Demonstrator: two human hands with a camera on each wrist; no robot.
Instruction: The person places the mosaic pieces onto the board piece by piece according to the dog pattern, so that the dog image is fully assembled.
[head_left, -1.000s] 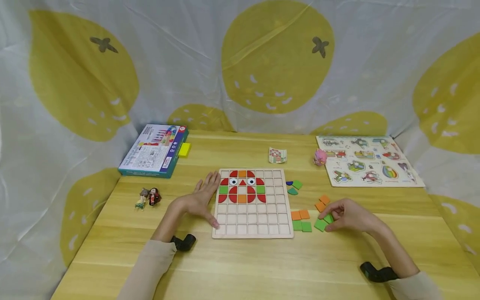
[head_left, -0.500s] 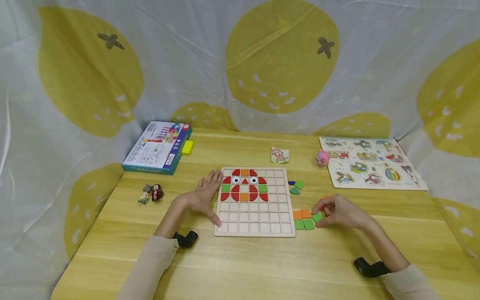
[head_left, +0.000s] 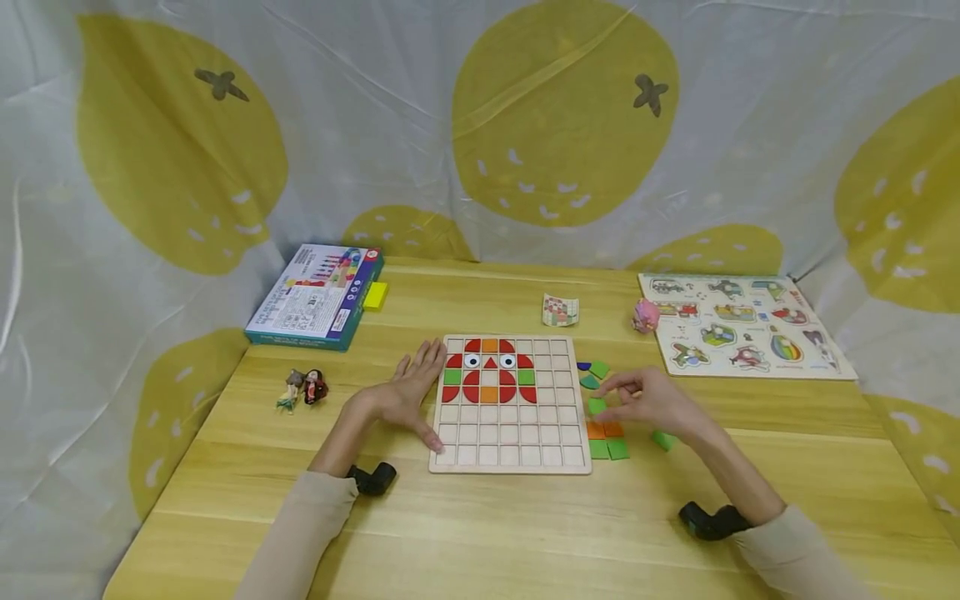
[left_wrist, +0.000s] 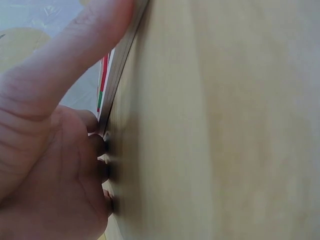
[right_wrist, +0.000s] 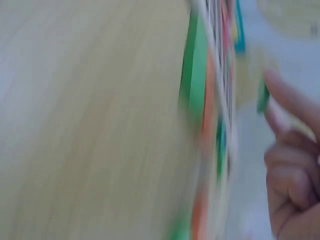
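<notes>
Head view: right hand (head_left: 647, 402) pinches a flat green square tile (head_left: 597, 406); left hand (head_left: 392, 403), fingers spread, touches the pale wooden grid board (head_left: 508, 413).

no readable text, even on the box (head_left: 315, 297).

I've got left hand (head_left: 405, 402) spread against the left edge of the grid board (head_left: 520, 434). Right hand (head_left: 649, 403) pinches a green square (head_left: 597, 406) just off the right edge, near two orange squares (head_left: 596, 431). Card (head_left: 560, 311) beyond the board; box (head_left: 315, 300) back left; puzzle (head_left: 719, 359) back right, pink toy (head_left: 646, 316) at its edge.
</notes>
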